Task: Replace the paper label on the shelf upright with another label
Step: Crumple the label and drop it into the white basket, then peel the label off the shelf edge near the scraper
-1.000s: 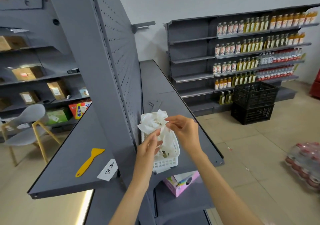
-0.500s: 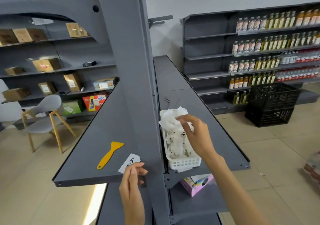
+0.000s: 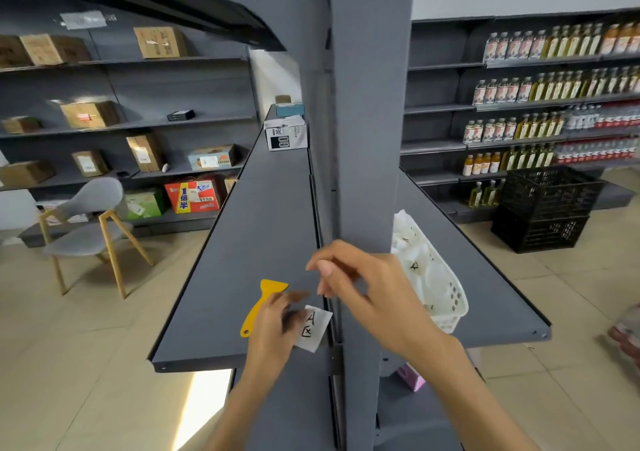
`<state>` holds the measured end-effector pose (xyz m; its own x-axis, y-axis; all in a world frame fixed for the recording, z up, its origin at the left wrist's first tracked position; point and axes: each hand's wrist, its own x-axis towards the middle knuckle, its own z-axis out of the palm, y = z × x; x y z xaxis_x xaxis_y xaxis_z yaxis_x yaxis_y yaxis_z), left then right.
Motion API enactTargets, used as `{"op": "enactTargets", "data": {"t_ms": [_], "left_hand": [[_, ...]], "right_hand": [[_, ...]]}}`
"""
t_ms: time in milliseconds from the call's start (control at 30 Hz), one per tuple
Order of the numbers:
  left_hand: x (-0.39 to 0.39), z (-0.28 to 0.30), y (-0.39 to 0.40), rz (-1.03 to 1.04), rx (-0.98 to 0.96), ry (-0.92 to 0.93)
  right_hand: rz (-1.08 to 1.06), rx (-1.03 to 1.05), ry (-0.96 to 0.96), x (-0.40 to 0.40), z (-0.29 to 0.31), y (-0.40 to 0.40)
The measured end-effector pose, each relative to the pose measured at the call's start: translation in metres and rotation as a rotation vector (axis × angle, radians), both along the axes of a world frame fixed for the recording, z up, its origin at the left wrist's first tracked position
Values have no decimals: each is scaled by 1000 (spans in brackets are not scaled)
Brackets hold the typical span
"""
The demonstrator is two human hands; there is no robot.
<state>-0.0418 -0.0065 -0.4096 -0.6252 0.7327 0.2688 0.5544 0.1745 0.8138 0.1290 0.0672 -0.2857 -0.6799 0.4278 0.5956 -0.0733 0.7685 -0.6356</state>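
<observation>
So both hands have left the white basket of paper slips on the right-hand shelf and come across to the left side of the shelf upright. A second ago they were picking through the slips together; now the view has swung round to face the upright edge-on.

The left hand, at about 6 o'clock, has its blurred fingers on the paper label, which lies on the left shelf right against the foot of the upright. Looks like a pinch on its left edge, but I can't tell for sure with the blur. The right hand hovers just above at about 5 o'clock, fingers loosely curled with thumb and forefinger close together. Whether it's carrying a fresh slip I can't tell.

My guess: the new label is picked, and the job has moved to handling the old one.

Readable stuff: the label has a handwritten "A" over what looks like "区". A red box at 9 o'clock shows "1倍半". One slip in the basket has another handwritten mark I can't read. The yellow scraper lies untouched just left of the label.
</observation>
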Motion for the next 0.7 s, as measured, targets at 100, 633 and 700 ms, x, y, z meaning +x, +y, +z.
{"op": "enactTargets", "data": {"t_ms": [100, 633, 700], "left_hand": [[-31, 0, 17, -158, -278, 200], [-67, 27, 50, -444, -605, 71], [-67, 28, 44, -411, -586, 114]], "right_hand": [[-37, -7, -115, -24, -7, -10], [-236, -127, -164, -51, -12, -27], [-246, -114, -167, -52, -13, -28]]}}
